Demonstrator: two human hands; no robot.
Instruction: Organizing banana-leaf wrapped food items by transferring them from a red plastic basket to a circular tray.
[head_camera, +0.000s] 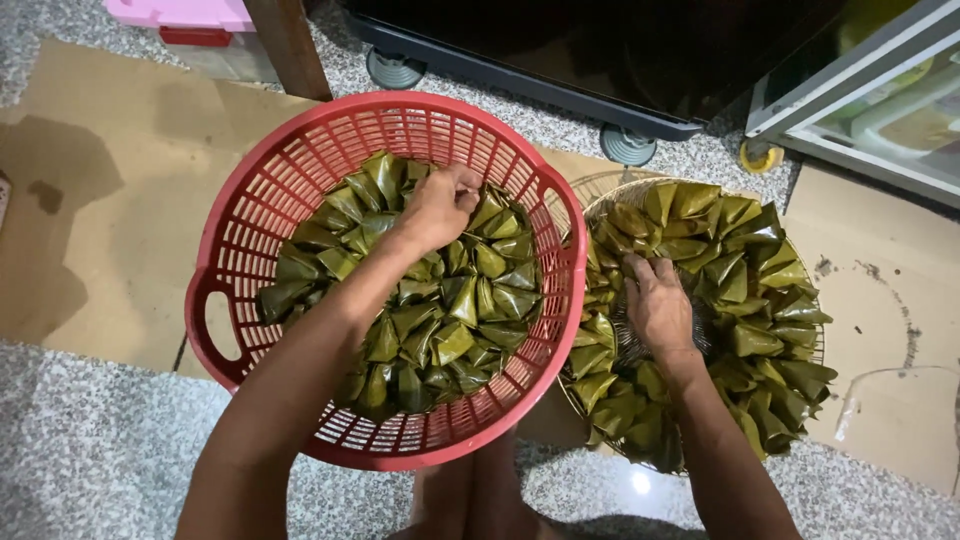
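A round red plastic basket (250, 215) sits on the floor, holding many green leaf-wrapped triangular parcels (455, 300). My left hand (440, 205) reaches into it near the far side, fingers curled on a parcel there. To the right, a round wire tray (600, 185) carries more leaf parcels (750, 260) arranged in a ring. My right hand (658, 305) rests palm down in the tray's bare middle, fingertips touching a parcel at the ring's inner edge.
Flattened brown cardboard (110, 220) covers the speckled floor under both containers. A dark cabinet on castors (628, 145) stands behind, with a glass-fronted case (870, 90) at right, a pink-lidded box (185, 15) and a wooden leg (290, 45) at left. My feet (475, 495) are below.
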